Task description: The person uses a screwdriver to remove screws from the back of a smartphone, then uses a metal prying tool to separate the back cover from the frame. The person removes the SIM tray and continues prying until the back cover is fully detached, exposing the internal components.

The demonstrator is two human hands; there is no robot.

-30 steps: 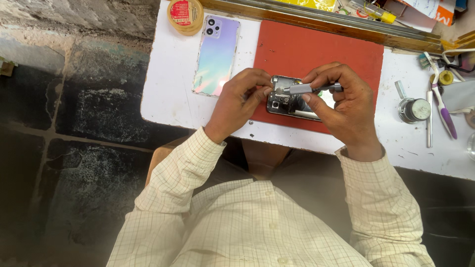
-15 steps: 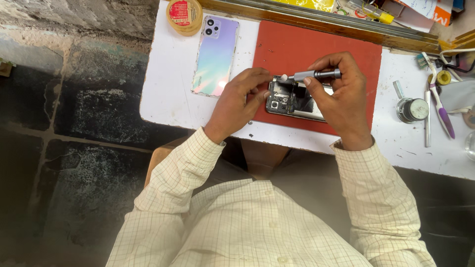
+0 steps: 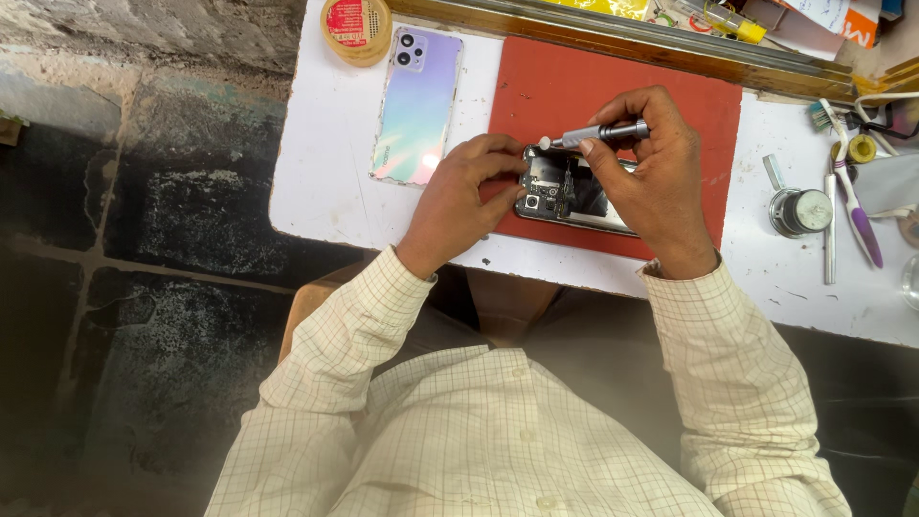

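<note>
An opened phone [image 3: 565,191] with its inner parts showing lies on a red mat [image 3: 613,105]. My left hand [image 3: 464,196] rests on the phone's left end and holds it down by the edge. My right hand [image 3: 651,172] grips a slim grey screwdriver [image 3: 598,135], which lies almost level above the phone with its white cap pointing left. The phone's right part is hidden under my right hand. The phone's iridescent back cover [image 3: 418,105] lies to the left on the white table [image 3: 325,182].
A round red-lidded tin [image 3: 355,26] stands at the table's far left corner. On the right lie a small metal pot [image 3: 797,210], a purple toothbrush [image 3: 852,206], tweezers [image 3: 829,230] and other small tools. A wooden ledge [image 3: 622,43] runs along the back.
My right hand has lifted the screwdriver off the phone and turned it level, so more of the phone's inside shows. My left hand stays on the phone's left end.
</note>
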